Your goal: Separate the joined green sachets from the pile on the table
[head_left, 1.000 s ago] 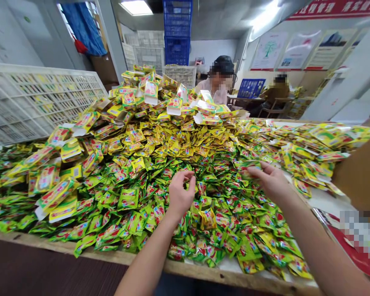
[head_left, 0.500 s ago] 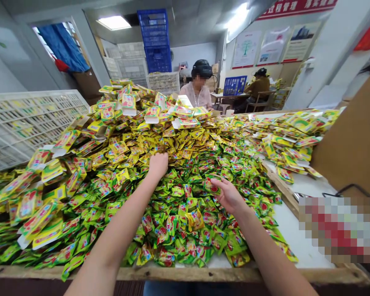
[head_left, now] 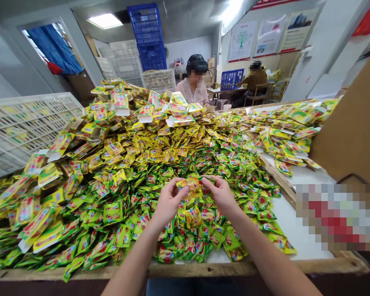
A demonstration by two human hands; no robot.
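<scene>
A yellow sachet (head_left: 191, 188) is pinched between the thumb and fingers of my left hand (head_left: 169, 202). My right hand (head_left: 222, 198) is closed at the sachet's right end, thumb and forefinger pressed together on a small green sachet (head_left: 206, 189), mostly hidden by the fingers and the yellow one. Both hands hover close together over a heap of green sachets (head_left: 169, 222). Behind these lies a bank of yellow sachets (head_left: 160, 148). One yellow sachet (head_left: 193, 216) rests among the green ones just below my hands.
Small printed cartons (head_left: 120, 102) are piled at the back and left, beside a white plastic crate (head_left: 24, 127). More cartons (head_left: 291, 144) lie right of a wooden strip (head_left: 279, 179). A brown cardboard box (head_left: 351, 123) stands right. A person (head_left: 194, 82) sits across the table.
My left hand has come back from the yellow bank to the middle, now with a yellow sachet. My right hand has moved slightly left, and the two hands have met.
</scene>
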